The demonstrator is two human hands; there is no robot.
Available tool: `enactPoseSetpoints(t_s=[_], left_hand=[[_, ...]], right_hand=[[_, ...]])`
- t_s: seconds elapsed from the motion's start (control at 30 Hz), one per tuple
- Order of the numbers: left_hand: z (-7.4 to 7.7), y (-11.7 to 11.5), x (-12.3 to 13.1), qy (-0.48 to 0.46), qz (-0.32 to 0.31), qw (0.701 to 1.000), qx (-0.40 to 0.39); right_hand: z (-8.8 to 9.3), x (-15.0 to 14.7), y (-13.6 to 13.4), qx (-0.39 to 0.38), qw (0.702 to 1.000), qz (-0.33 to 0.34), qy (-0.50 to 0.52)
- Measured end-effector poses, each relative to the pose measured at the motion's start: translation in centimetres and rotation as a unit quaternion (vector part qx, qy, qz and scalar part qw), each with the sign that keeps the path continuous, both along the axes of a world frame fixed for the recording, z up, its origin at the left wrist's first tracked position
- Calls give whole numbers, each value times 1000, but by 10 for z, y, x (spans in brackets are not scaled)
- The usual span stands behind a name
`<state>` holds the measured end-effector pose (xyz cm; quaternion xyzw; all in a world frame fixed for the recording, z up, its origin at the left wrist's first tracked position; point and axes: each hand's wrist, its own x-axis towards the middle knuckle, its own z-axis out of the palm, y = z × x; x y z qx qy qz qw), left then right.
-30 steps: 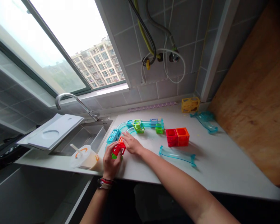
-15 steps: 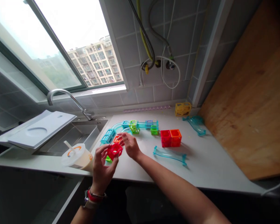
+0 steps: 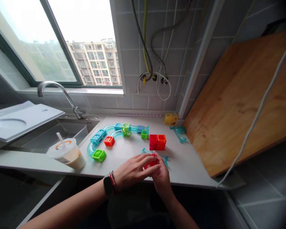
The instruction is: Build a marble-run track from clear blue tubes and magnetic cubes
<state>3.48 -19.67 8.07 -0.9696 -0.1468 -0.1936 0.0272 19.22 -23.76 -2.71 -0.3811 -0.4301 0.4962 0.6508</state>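
Note:
Between my hands, near the counter's front edge, is a red open-frame cube point(image 3: 149, 164), partly covered by fingers. My left hand point(image 3: 132, 168) reaches over it from the left with its fingers closed on it. From the right, my right hand point(image 3: 163, 178) grips the same cube. Just behind them lies a clear blue track piece point(image 3: 166, 161), mostly hidden. A red cube point(image 3: 153, 142) and an orange cube point(image 3: 161, 142) stand joined beyond it. To the left, a curved blue track point(image 3: 91, 149) runs past a green block point(image 3: 99, 155) and a red-orange block point(image 3: 109, 141).
A lidded drink cup with a straw point(image 3: 66, 152) stands at the counter's left front, beside the sink point(image 3: 47, 127). A yellow cube point(image 3: 171, 119) and another blue track piece point(image 3: 179, 133) lie at the back right. A wooden board point(image 3: 238, 105) leans on the right, with a cable hanging before it.
My hands have moved right with the red cube, from beside the curved track to in front of the loose track piece. The left hand now reaches over the cube. The camera view has turned right.

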Motion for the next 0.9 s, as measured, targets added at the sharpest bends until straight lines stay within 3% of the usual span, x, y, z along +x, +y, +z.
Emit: enactPoseSetpoints(t_s=[0.17,0.3,0.4,0.47,0.53,0.63,0.77,0.9], left_hand=[[17,0,22,43,-77,990,109],[13,-1,18,26,-80,985,151],[-4,9,8,31,-40,990,129],[-21,20,0,16,5,997,74],[-41,34,-6,-43,81,996,-5],[-70,49,-11,-123,181,975,-40],[-97,58,-14,-198,267,941,-67],[-109,62,-16,-214,287,929,-97]], right_hand=[[6,48,-4,13,994,-100,-38],[8,75,-8,-7,981,-169,-97],[14,86,-9,-6,977,-172,-124],[25,90,-7,8,980,-143,-140],[39,92,-2,23,979,-107,-170],[64,96,15,48,966,-59,-248],[96,102,56,106,923,-11,-370],[115,103,106,134,861,16,-490]])
